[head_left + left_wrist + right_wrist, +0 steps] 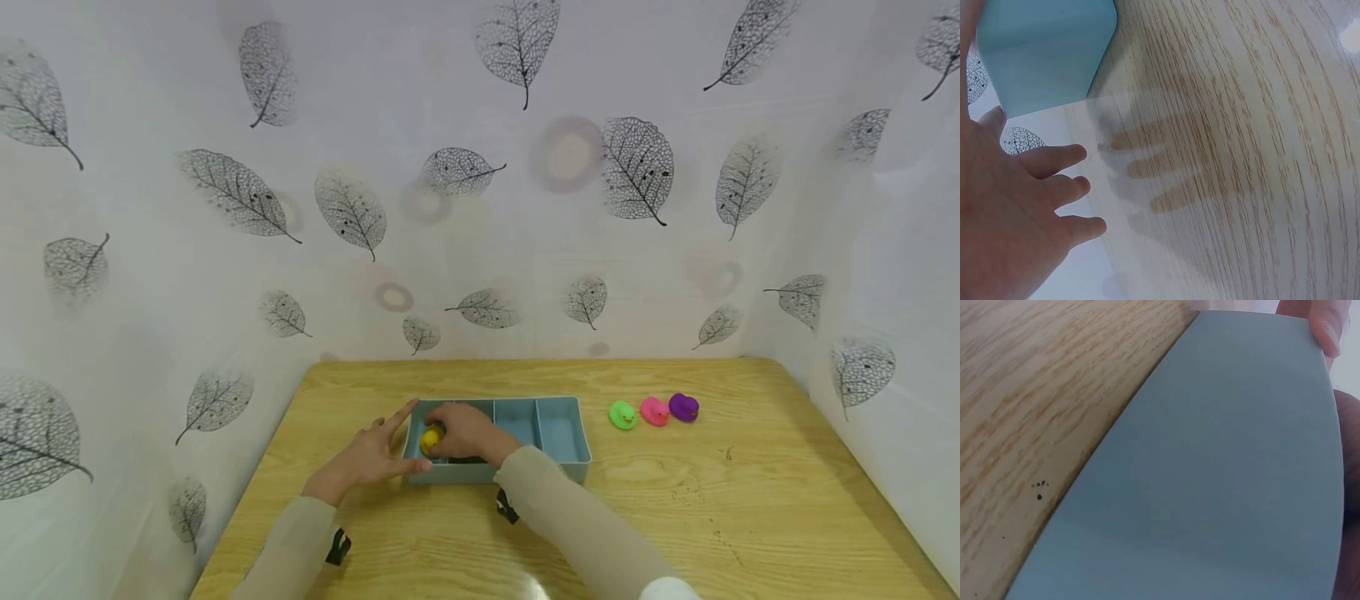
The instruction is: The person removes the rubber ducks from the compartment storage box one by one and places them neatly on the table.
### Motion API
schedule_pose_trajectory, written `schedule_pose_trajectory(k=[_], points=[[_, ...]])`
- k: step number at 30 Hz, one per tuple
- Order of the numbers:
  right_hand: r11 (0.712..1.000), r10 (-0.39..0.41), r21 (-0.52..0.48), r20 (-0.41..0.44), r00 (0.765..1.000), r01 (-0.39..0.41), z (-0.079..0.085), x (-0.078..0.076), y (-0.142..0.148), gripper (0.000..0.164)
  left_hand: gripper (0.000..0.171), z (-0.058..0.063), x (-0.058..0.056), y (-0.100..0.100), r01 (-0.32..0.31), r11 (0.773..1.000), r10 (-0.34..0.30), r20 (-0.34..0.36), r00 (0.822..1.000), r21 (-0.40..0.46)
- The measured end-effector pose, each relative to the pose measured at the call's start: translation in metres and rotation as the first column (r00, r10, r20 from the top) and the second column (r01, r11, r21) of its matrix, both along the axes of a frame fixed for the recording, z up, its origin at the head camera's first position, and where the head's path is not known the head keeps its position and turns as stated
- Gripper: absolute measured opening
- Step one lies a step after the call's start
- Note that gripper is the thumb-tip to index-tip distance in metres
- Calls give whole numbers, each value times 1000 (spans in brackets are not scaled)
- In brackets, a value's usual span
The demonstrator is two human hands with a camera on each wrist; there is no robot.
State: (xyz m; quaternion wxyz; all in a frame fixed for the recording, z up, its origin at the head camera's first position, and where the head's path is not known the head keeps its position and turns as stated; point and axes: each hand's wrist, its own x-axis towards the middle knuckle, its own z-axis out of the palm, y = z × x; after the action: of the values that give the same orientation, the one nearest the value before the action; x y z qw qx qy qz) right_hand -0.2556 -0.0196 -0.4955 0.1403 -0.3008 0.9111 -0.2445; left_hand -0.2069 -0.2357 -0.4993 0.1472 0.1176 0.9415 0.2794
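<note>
A blue-grey divided box (562, 433) lies lengthwise across the table. Inside its leftmost compartment my right hand (467, 432) grips a yellow rubber duck (432, 439), fingers curled round it from the right. My left hand (367, 454) spans the box's left end, index finger at the far corner and thumb at the near one. In the left wrist view its other fingers (1060, 159) extend loosely beside the box end (1047, 59). The right wrist view is mostly filled by the box's front wall (1210, 456), which hides the duck there.
Right of the box sit a green duck (622, 415), a pink duck (655, 411) and a purple duck (683, 407) in a row. They stand on the wooden table (675, 517). A leaf-patterned white curtain (465, 242) encloses the back and sides.
</note>
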Motion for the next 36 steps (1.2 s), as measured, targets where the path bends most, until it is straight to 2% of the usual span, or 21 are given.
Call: schedule_pose_trajectory(k=[4,16,26,36], points=[[1000,5,3,-3,1000,-5,0,0,0,47,111,0,0,0,0,1000,0,0,1000,7],[995,15,-97,-18,1000,-17,-10,-3,5,45,110,-2,0,0,14,1000,-14,-11,1000,12],[991,25,-131,-66,997,-33,-5,-2,9,42,110,-1,0,0,11,1000,-11,-23,1000,7],[973,40,-226,-42,998,-48,4,-5,17,44,111,-2,0,-1,0,1000,0,-4,1000,-1]])
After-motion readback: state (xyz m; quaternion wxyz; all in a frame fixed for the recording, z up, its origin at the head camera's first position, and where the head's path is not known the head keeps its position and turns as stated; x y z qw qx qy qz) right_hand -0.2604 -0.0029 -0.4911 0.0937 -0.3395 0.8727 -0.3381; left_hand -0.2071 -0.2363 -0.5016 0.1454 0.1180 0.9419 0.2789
